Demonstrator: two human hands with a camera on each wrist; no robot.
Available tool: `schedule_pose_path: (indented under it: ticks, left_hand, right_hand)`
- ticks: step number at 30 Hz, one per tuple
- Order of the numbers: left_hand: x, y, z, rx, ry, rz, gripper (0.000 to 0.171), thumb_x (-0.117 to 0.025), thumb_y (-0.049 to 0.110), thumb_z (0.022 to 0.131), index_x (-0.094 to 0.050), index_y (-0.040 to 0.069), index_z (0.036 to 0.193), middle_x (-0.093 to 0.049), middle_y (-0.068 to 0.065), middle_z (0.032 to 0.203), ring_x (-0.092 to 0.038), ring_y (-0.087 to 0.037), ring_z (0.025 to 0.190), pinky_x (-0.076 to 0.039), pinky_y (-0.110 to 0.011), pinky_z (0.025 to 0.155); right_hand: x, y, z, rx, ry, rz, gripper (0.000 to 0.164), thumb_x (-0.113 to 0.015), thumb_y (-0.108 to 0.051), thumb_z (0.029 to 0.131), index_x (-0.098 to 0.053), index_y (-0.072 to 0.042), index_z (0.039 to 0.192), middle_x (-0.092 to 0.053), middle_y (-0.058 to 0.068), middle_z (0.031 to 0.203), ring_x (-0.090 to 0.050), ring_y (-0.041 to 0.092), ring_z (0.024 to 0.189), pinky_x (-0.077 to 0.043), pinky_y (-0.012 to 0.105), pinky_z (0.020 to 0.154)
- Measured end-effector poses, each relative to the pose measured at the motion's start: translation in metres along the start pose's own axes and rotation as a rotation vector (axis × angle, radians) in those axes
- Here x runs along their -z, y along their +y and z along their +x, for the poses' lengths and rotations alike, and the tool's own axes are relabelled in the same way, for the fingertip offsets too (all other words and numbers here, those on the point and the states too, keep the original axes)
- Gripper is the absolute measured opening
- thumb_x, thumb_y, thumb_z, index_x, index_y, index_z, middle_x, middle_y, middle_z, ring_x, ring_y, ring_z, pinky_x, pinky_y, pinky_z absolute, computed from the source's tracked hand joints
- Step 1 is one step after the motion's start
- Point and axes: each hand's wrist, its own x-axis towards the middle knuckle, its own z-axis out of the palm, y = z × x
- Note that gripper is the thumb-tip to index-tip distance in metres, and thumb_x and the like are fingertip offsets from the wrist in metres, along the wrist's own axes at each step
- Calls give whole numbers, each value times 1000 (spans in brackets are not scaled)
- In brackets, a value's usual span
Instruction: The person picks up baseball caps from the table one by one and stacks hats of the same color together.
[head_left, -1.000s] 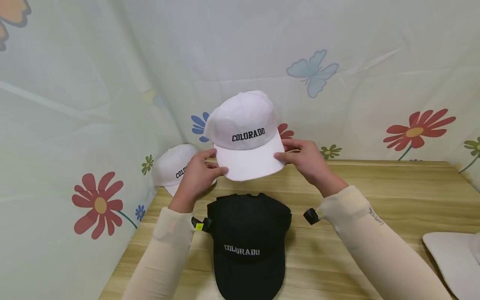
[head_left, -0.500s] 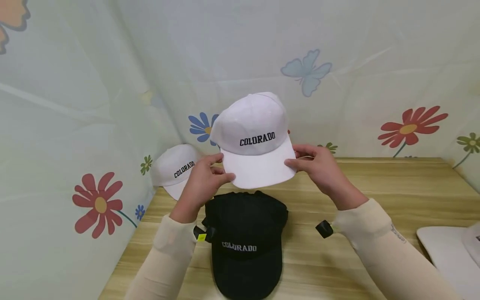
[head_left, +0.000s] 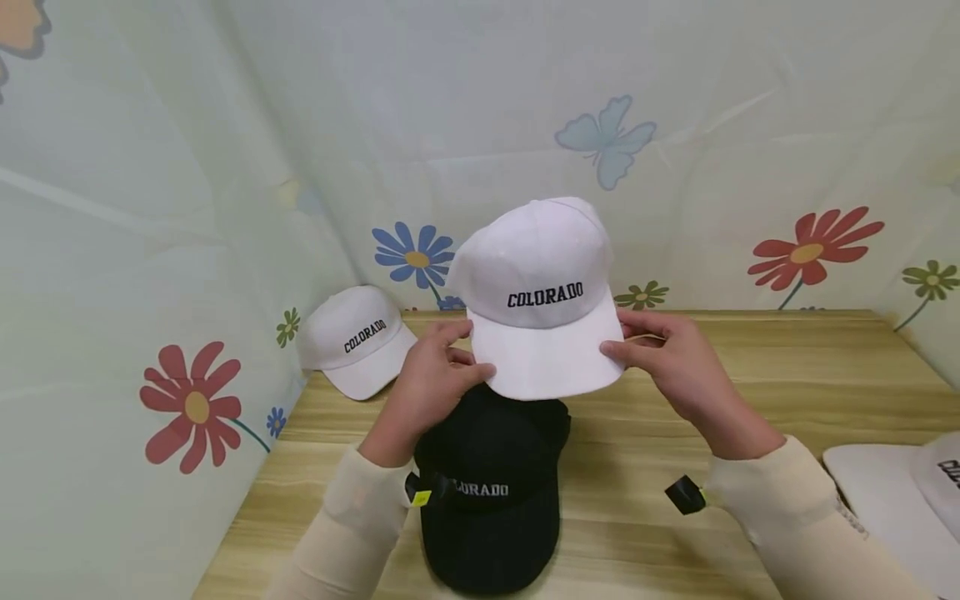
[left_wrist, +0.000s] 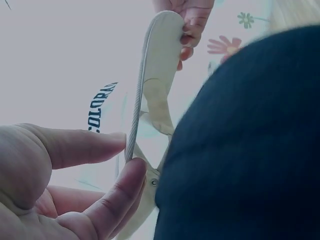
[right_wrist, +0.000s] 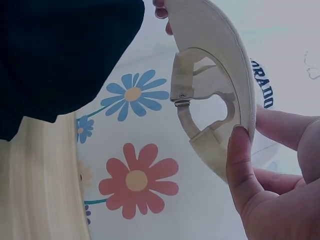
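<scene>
Head view: the left hand point(head_left: 438, 375) and right hand point(head_left: 678, 367) hold up a white fabric cap point(head_left: 536, 279) lettered COLORADO, pinching opposite sides of its brim point(head_left: 543, 358), near a black fabric cap point(head_left: 495, 521). Left wrist view: the brim looks stiff, likely the surest grip. Right wrist view: behind the pinched brim shows a pale fabric back strap point(right_wrist: 186, 120); the crown is probably light, soft, easily dented.

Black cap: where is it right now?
In the head view, the black cap lies on the table at bottom centre, below the held white cap and just right of the left sleeve.
</scene>
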Motion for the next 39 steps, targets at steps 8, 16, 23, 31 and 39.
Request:
schedule_pose_path:
  ticks: [8, 16, 23, 31, 39]
  left_hand:
    - [-14, 6, -11, -53, -32, 24, 66, -75, 16, 84, -46, 7, 143, -45, -11, 140, -67, -20, 96, -56, -35, 82]
    - [-28, 12, -19, -31, -97, 20, 66, -74, 16, 86, -45, 9, 145, -44, -6, 139, -66, -15, 98, -56, -31, 81]
    - [-42, 16, -28, -36, -120, 51, 66, -75, 19, 85, -46, 8, 144, -45, -7, 136, -64, -13, 95, -56, -26, 80]
    - [-59, 19, -37, -56, -164, 68, 65, -74, 18, 86, -46, 7, 144, -44, -9, 138, -63, -9, 93, -55, -22, 77]
    - [-78, 21, -44, -72, -196, 82, 66, -75, 18, 86, -46, 7, 144, -43, -8, 138, -60, -4, 89, -53, -17, 74]
  right_hand:
    - [12, 7, -22, 2, 51, 3, 59, -73, -34, 86, -56, -9, 136, -63, -3, 103, -67, 0, 87, -52, 17, 76]
    - [21, 17, -42, -15, 74, -8, 61, -73, -32, 87, -53, -4, 138, -62, -7, 102, -67, -1, 87, -51, 16, 75]
    - [30, 26, -57, -65, 80, -4, 64, -72, -33, 87, -50, -3, 139, -62, -9, 100, -67, 1, 86, -53, 18, 73]
    - [40, 40, -76, -96, 98, -53, 65, -71, -30, 89, -47, -1, 141, -61, -13, 97, -65, -2, 84, -53, 16, 71]
    - [48, 54, -95, -153, 143, -108, 65, -73, -34, 87, -50, -5, 140, -64, -19, 95, -65, -6, 84, -50, 13, 69]
